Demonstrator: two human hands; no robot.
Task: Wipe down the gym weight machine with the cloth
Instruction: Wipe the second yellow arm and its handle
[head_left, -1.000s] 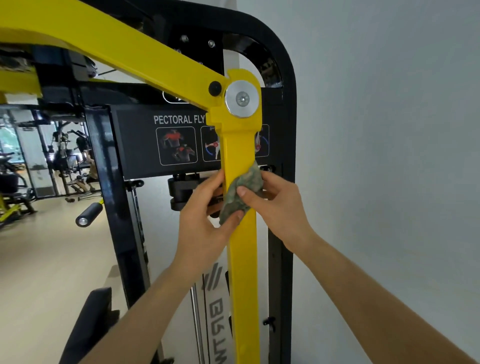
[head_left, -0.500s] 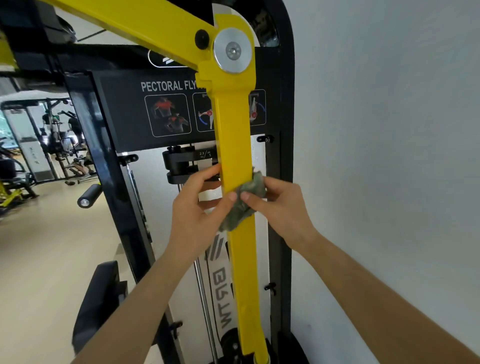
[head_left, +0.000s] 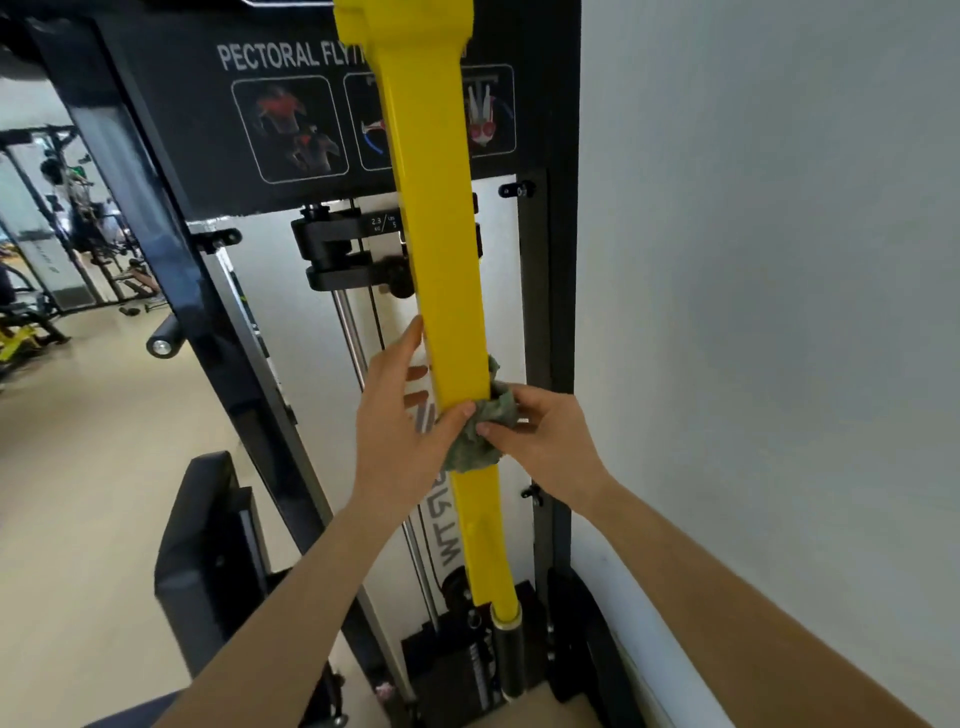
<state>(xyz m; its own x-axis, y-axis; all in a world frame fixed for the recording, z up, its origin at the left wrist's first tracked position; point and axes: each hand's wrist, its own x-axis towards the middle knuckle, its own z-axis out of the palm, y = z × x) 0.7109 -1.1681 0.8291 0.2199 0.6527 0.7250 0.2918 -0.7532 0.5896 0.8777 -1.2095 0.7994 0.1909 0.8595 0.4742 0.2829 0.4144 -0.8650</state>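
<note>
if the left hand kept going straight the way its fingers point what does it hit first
Probably the black weight-stack block. The left hand points up along the left side of the yellow arm; depth is unclear, so it might pass in front.

Both hands raised, left (head_left: 397, 415) and right (head_left: 540, 434) pinching.

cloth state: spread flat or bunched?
Bunched. The cloth is a crumpled wad wrapped round the yellow arm, pinched between left hand and right hand.
</note>
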